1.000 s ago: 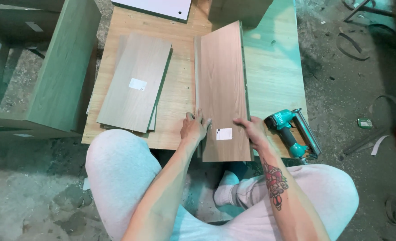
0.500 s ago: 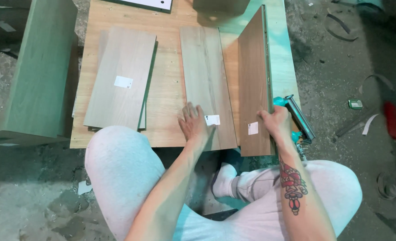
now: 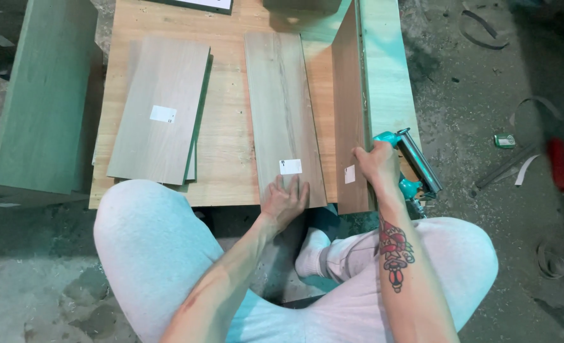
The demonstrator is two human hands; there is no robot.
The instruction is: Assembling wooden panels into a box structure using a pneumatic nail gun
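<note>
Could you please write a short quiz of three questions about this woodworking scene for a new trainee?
1. True or false: the left hand lies flat on the flat panel.
2. Which hand holds the tilted panel?
A. left hand
B. right hand
C. neither
3. Fill in: the teal nail gun lies on the ______ side of the workbench.

Key: 1 true; 2 B; 3 right.
</note>
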